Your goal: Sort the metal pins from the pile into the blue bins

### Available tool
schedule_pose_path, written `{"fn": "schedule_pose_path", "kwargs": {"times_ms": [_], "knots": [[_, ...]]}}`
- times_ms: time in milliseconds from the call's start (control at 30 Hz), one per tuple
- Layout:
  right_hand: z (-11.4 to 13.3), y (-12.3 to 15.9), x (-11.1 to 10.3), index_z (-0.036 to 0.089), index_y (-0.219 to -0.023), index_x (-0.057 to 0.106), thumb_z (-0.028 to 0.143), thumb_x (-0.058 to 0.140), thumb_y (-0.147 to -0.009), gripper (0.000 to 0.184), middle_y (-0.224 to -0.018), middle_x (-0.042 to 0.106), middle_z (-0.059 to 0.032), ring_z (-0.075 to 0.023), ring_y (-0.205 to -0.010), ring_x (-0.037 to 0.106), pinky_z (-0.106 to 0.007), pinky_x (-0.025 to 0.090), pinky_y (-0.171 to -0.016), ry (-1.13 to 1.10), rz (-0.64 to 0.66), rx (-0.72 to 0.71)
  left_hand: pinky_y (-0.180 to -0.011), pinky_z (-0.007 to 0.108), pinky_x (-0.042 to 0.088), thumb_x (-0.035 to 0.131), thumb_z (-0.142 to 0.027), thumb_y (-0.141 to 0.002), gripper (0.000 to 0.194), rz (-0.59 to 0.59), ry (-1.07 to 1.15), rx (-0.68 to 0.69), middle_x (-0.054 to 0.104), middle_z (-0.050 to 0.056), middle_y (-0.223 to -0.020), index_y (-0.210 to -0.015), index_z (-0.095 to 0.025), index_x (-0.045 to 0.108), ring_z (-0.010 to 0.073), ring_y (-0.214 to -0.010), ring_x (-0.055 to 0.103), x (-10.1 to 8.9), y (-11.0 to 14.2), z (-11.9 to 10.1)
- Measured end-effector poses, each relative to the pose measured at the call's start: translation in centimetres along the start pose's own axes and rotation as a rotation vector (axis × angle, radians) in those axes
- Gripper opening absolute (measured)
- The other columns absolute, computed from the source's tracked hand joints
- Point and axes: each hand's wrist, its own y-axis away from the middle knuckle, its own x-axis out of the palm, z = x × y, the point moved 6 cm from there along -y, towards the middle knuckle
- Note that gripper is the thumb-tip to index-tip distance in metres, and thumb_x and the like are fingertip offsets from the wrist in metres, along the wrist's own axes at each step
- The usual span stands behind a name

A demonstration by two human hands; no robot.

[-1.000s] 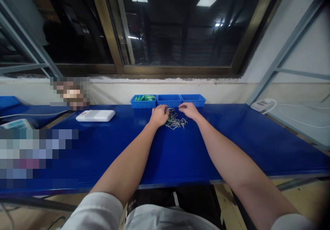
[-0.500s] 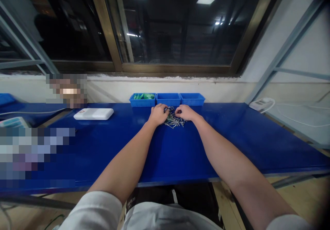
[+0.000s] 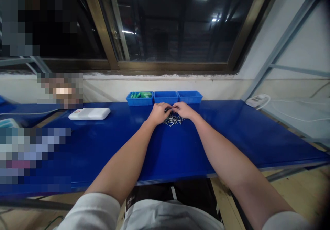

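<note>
A pile of thin metal screws or pins (image 3: 173, 120) lies on the blue tabletop, partly covered by my hands. My left hand (image 3: 160, 113) is over the pile's left side with its fingers curled closed. From the right, my right hand (image 3: 184, 110) meets it, thumb and fingers pinched together close to the left fingertips. Whatever is between the fingers of either hand is too small and hidden to make out.
Behind the hands stand three blue bins; the left bin (image 3: 140, 98) holds green packets, beside the middle bin (image 3: 166, 96) and right bin (image 3: 190, 97). A white power bank-like box (image 3: 89, 113) lies left. A power strip (image 3: 257, 100) with cable sits far right.
My right hand has moved left, and its fingertips now meet those of my left hand above the pile. The camera view has shifted slightly.
</note>
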Motion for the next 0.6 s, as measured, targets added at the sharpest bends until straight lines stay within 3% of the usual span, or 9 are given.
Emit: {"fn": "schedule_pose_path", "kwargs": {"times_ms": [400,600], "knots": [[-0.21,-0.11,-0.64,0.014,-0.079,0.06,0.03,0.061,-0.069,0.019,-0.062,0.059,0.0004,-0.0088,-0.054,0.048,-0.023,0.039,-0.056,-0.471,-0.087,0.063,-0.082,0.03,0.043,0.046,-0.026,-0.086,0.021,-0.086,0.0,-0.007,0.067,0.006,-0.088,-0.091,-0.018,0.065,0.0171,-0.083,0.06,-0.51,-0.21,-0.1],[-0.46,-0.23,-0.29,0.014,-0.076,0.061,0.031,0.062,-0.069,0.018,-0.062,0.059,0.0003,-0.0072,-0.051,0.045,-0.022,0.036,-0.052,-0.52,-0.077,0.088,-0.083,0.031,0.043,0.042,-0.03,-0.088,0.025,-0.073,0.001,-0.043,0.066,0.006,-0.092,-0.094,-0.017,0.063,0.0178,-0.088,0.06,-0.49,-0.15,-0.2]]}}
